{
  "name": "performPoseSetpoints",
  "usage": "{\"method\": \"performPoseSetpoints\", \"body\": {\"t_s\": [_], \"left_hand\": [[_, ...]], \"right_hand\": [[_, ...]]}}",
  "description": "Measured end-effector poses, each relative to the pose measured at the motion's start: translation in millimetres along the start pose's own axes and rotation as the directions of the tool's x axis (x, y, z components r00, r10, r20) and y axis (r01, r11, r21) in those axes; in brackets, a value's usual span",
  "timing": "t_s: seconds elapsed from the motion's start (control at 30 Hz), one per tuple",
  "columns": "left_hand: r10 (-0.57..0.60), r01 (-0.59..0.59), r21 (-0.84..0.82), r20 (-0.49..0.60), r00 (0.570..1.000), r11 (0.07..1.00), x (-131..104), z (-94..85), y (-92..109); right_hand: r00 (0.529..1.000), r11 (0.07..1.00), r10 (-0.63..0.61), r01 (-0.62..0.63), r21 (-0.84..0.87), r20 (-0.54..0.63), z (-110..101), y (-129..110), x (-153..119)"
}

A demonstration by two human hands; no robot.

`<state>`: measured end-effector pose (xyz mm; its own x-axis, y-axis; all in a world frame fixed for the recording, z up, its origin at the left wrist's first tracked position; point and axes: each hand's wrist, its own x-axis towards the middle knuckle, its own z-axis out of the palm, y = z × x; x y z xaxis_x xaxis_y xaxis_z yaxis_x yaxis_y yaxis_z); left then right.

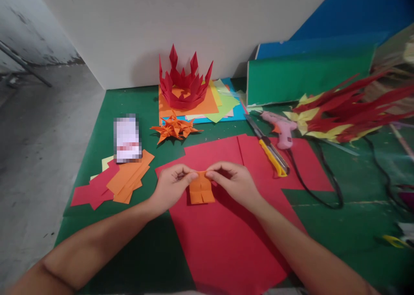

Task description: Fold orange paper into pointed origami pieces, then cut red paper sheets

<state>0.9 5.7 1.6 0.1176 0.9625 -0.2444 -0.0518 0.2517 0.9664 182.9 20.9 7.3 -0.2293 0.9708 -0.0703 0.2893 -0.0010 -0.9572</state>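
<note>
Between my two hands is a small folded orange paper [202, 190] with crease lines and a slit along its lower middle. My left hand [173, 185] pinches its upper left corner between thumb and fingers. On the opposite corner, my right hand [231, 180] has the same closed pinch. Below them lie large sheets of red paper [226, 243], spread over the green table. Just beyond my hands sits a cluster of orange origami stars [176, 129].
A red paper crown [184, 88] stands on coloured sheets at the back. Right of it lie a yellow utility knife [273, 157], a pink glue gun [281, 129] with a black cord, and red-yellow paper flames [343, 107]. Leftward, a blurred phone [127, 137] rests by orange paper strips [129, 180].
</note>
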Motion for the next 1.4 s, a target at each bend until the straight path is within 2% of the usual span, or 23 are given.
{"method": "performPoseSetpoints", "body": {"t_s": [0.2, 0.47, 0.67, 0.73, 0.9, 1.1, 1.23, 1.33, 1.4], "left_hand": [[0.009, -0.009, -0.015, -0.028, 1.000, 1.000, 1, -0.3, 2], [-0.011, 0.011, -0.091, 0.005, 1.000, 0.996, 3, -1.5, -1], [0.185, -0.183, 0.105, -0.002, 0.983, 0.977, 3, -3.8, -4], [0.214, -0.214, 0.173, 0.021, 0.977, 0.961, 2, -4.3, -3], [0.252, -0.270, 0.264, 0.100, 0.962, 0.926, -2, -4.3, -4], [0.193, -0.235, 0.316, 0.156, 0.969, 0.919, -2, -4.5, -4], [0.169, -0.203, 0.188, 0.182, 0.969, 0.961, -2, -4.9, -3], [0.145, -0.163, 0.074, 0.208, 0.967, 0.984, -3, -4.9, -3], [0.127, -0.141, 0.057, 0.205, 0.970, 0.988, -4, -4.1, -2]], "right_hand": [[0.998, 0.997, 0.064, -0.062, 0.055, -0.030, -6, 1, 4], [0.996, 0.990, 0.050, -0.040, 0.133, -0.073, -8, 5, 5], [0.999, 0.982, -0.013, 0.020, 0.188, -0.041, -11, 8, 6], [0.999, 0.981, -0.014, 0.022, 0.194, -0.038, -12, 8, 5], [1.000, 0.987, -0.010, 0.012, 0.160, -0.012, -8, 3, 3], [1.000, 0.995, -0.025, 0.026, 0.095, -0.007, 0, 3, 2], [0.998, 0.997, -0.057, 0.058, 0.056, -0.028, -3, 2, 4], [0.990, 0.991, -0.136, 0.135, -0.012, -0.047, -5, -1, 5], [0.980, 0.980, -0.194, 0.192, -0.053, -0.039, -5, -2, 4]]}}
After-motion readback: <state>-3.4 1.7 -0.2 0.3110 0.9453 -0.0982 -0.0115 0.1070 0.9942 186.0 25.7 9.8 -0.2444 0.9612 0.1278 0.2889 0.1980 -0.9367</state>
